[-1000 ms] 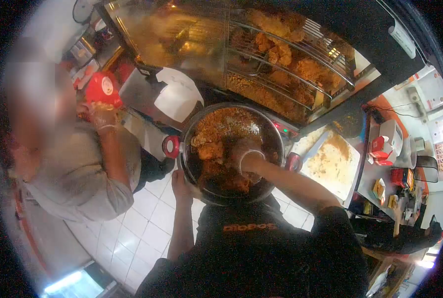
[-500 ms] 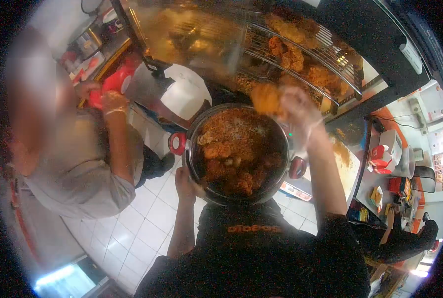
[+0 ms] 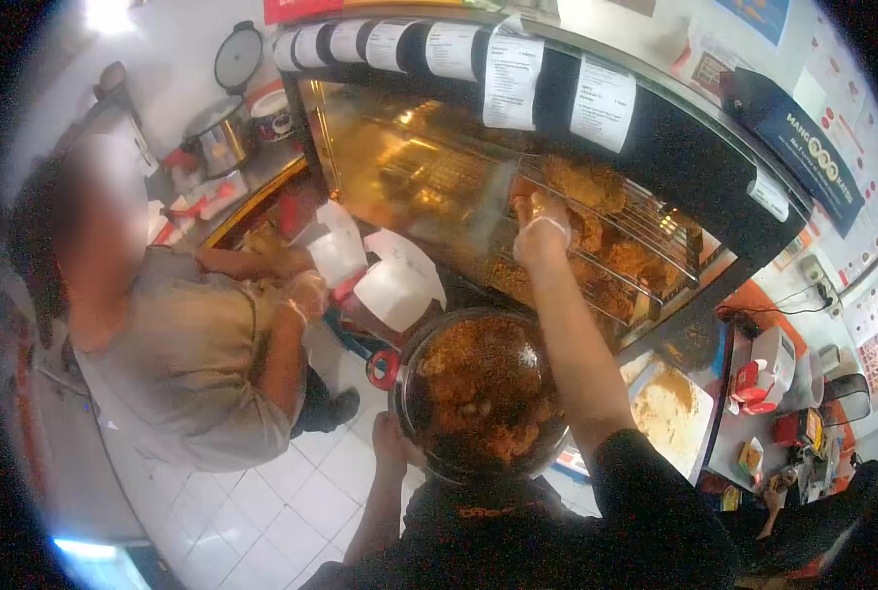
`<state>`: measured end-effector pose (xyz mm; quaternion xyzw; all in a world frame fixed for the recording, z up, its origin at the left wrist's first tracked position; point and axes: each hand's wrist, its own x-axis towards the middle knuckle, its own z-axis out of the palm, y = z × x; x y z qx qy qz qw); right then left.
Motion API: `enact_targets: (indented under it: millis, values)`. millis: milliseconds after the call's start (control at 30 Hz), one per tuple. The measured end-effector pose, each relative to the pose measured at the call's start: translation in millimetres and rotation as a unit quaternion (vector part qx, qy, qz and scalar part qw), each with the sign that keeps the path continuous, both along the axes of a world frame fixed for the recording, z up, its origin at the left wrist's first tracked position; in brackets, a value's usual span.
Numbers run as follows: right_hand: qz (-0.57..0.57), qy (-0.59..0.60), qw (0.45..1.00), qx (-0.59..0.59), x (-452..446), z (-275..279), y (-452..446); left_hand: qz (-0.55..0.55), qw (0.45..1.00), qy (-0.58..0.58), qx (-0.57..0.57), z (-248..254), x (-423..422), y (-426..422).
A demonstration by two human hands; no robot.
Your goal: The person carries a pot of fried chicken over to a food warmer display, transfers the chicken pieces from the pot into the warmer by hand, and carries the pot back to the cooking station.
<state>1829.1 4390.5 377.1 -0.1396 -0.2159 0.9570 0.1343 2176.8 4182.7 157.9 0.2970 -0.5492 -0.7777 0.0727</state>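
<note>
1. The person's right hand (image 3: 540, 221), in a clear glove, reaches into the heated cabinet (image 3: 695, 162) at the wire racks. Its fingers look curled, but whether it has hold of anything cannot be told.
2. The left hand (image 3: 392, 442) rests against the lower left side of the round pot (image 3: 397, 398). It is partly curved; its fingertips are hidden, so how firmly it grips cannot be told.
3. The pot stands in front of the person's dark shirt, just below the cabinet, and holds browned, breaded fried pieces (image 3: 478, 403). A red handle (image 3: 382, 370) juts from its left side.
4. More fried chicken (image 3: 631, 256) lies on the cabinet racks, to the right of the right hand.
5. To the pot's upper left, two white boxes (image 3: 399, 293) stand open side by side. A co-worker's gloved hand (image 3: 308, 293) is just beside them.
6. To the right of the person's forearm, a white tray (image 3: 696, 423) bears brown crumbs.
7. Printed slips (image 3: 513, 81) hang along the cabinet's dark upper edge.
</note>
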Motion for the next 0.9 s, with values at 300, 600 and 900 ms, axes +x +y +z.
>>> enact_targets:
  millis: [300,600,900]
  values:
    - [0.236,0.043,0.889,0.39,158,-32,33,0.022,0.999,0.033,0.017,20,-3,7]
    - [0.355,-0.049,0.623,0.695,237,-92,118,-0.035,0.999,0.018,-0.025,29,-4,-5]
    - [0.345,0.004,0.452,0.822,257,-97,60,0.003,0.999,0.044,0.018,-3,-5,-7]
